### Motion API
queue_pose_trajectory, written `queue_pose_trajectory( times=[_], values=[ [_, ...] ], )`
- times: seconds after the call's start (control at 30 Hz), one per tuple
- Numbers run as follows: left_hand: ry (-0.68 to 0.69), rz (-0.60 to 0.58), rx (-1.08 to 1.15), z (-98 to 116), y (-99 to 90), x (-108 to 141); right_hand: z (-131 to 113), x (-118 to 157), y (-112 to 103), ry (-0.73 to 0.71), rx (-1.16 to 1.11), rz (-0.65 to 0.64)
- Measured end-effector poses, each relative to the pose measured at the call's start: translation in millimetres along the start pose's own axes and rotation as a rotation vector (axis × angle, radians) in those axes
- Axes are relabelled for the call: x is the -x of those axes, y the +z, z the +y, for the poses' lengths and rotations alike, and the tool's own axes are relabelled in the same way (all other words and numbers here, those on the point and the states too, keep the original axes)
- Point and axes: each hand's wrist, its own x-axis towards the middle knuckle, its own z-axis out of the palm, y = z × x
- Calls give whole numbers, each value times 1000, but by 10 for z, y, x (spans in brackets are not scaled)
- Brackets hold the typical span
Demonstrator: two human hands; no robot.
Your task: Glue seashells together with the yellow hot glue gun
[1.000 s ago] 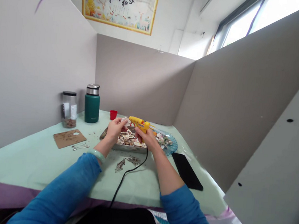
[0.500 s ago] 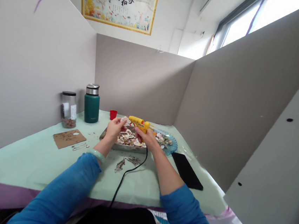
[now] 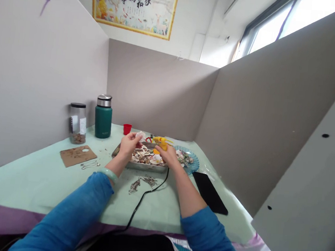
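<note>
Between the fingertips of my left hand (image 3: 129, 143) is a pale, whitish shell-like piece (image 3: 140, 136), held above the left part of a metal tray (image 3: 148, 167). My right hand (image 3: 166, 153) grips a yellow glue gun (image 3: 162, 142) over the tray's back right part. Shells and small pieces (image 3: 145, 155) fill the tray. The gun's black cord (image 3: 139, 204) runs from under my right hand to the table's front edge. Behind the tray lies something red (image 3: 148, 139), partly hidden.
A blue plate (image 3: 195, 165) of shell pieces and a black phone-like slab (image 3: 211, 195) lie right. Metal clips (image 3: 134, 186) lie in front. Leftward are safety pins (image 3: 90, 164), a brown card (image 3: 77, 156), a jar (image 3: 78, 124), a green bottle (image 3: 103, 121) and a red cup (image 3: 127, 129).
The glue gun has turned and moved slightly right and back, away from the pale piece. Its cord has shifted. My left hand has barely moved.
</note>
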Motion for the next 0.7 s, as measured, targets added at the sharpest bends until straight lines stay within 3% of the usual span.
queue_pose_trajectory(
  times=[0.07,0.17,0.37,0.43,0.6,0.7],
  values=[
    [2,1,-1,12,4,10,-14,5,7,28,-8,63],
    [-5,-13,-3,34,12,29,-82,44,39,2,-110,-73],
    [-5,-18,-10,65,20,51,-152,144,88,-109,-45,-233],
    [-6,-23,-12,65,20,52,-140,146,98,-116,0,-229],
    [-6,-6,-8,49,17,45,-111,107,98,-124,34,-63],
    [-7,-9,-8,34,10,35,-102,99,98,-135,34,-108]
  ],
)
